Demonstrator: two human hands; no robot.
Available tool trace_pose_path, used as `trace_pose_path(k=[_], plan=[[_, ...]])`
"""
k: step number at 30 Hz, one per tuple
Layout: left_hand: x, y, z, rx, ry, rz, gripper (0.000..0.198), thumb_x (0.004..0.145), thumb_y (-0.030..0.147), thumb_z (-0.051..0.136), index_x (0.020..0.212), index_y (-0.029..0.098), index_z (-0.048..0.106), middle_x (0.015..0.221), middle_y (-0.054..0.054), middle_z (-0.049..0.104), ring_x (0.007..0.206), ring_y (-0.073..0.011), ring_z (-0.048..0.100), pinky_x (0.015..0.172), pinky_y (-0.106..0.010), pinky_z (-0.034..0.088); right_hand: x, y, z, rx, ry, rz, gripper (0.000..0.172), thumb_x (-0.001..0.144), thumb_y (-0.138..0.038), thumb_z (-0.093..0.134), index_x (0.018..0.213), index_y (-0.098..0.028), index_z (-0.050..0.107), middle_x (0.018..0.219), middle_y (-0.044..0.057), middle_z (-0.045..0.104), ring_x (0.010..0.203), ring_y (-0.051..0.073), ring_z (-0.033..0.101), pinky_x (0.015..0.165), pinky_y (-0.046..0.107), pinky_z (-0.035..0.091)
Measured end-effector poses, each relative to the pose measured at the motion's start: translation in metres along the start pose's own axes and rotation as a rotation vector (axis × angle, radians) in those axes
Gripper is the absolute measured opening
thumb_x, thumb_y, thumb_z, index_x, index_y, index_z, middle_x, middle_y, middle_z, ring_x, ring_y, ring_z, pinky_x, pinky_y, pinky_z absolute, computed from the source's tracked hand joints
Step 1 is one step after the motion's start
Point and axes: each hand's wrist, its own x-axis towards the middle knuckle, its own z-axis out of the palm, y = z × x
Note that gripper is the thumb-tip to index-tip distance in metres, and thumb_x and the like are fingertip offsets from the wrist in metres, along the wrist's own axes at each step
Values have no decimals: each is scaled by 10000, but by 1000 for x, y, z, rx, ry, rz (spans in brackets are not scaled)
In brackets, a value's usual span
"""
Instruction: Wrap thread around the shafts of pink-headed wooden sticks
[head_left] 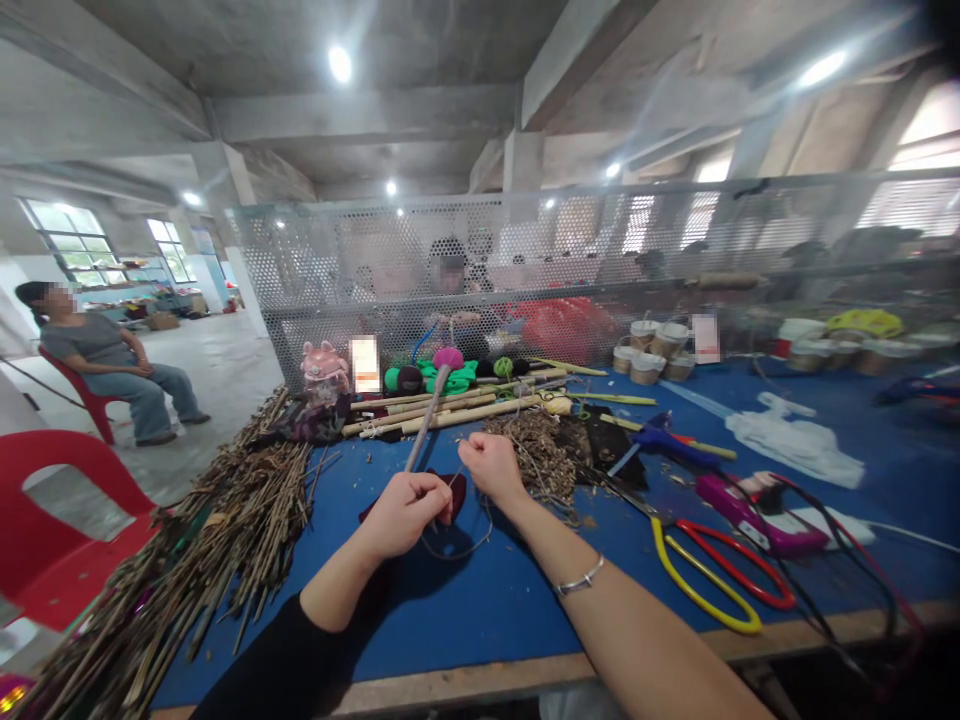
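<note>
Working a thin strand (491,515) at center frame, over the blue table (420,620). Left hand (412,510) is curled shut, thumb against fingers, seemingly pinching the strand; right hand (491,460), a closed fist just up and right, seems to have its other stretch. Slack loop hangs below, between and right of the hands. Grey rod (426,425) runs from behind the left hand toward a pink ball (448,357), upper center; can't tell if that hand grips the rod too. Dark red piece (458,492) sits just beside the left fingers. Progress: looks midway, my judgement; strand is in hand, slack not yet taken up. Amount left: can't tell. Scissors (657,530) lie unheld, lower right.
</note>
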Motion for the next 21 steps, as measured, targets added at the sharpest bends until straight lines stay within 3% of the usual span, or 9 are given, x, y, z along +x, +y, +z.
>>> trace_pose_path(k=[4,9,12,15,18,21], plan=[[3,-5,0,-112,202,-46,287,782,370,474,668,131,586,571,-2,553,517,-87,455,505,-192,341,-6,-1,-7,219,-124,5,393,763,-381,439,459,-180,293,467,-54,240,460,75,251,451,221,208],[9,-13,-15,-254,514,-26,324,762,425,512,618,138,550,561,11,530,534,-85,462,537,-197,363,-15,-15,-12,467,-506,42,334,811,-380,386,562,-168,456,490,-41,355,460,89,305,447,225,229],[11,-15,-21,-457,597,-42,335,723,435,563,570,144,499,562,15,530,547,-85,486,542,-195,384,-17,-21,-12,498,-512,62,333,791,-396,439,546,-169,442,473,-52,325,449,82,273,444,225,216],[11,-13,-21,-691,561,-100,359,685,434,609,556,144,440,690,-17,586,562,-77,507,484,-176,377,-17,-23,-12,476,-415,37,400,782,-434,460,497,-177,350,475,-56,274,462,76,242,455,226,208],[9,-6,-20,-914,401,-159,390,680,454,608,573,155,382,827,-49,607,506,-53,475,397,-161,328,-18,-25,-11,464,-370,40,422,784,-440,462,486,-183,309,476,-59,245,463,72,228,453,225,205],[7,-2,-21,-1015,342,-131,383,697,409,608,574,164,341,652,10,546,443,-28,398,377,-142,290,-19,-26,-9,426,-382,30,432,784,-428,467,470,-184,296,462,-60,227,452,69,218,441,224,189]])
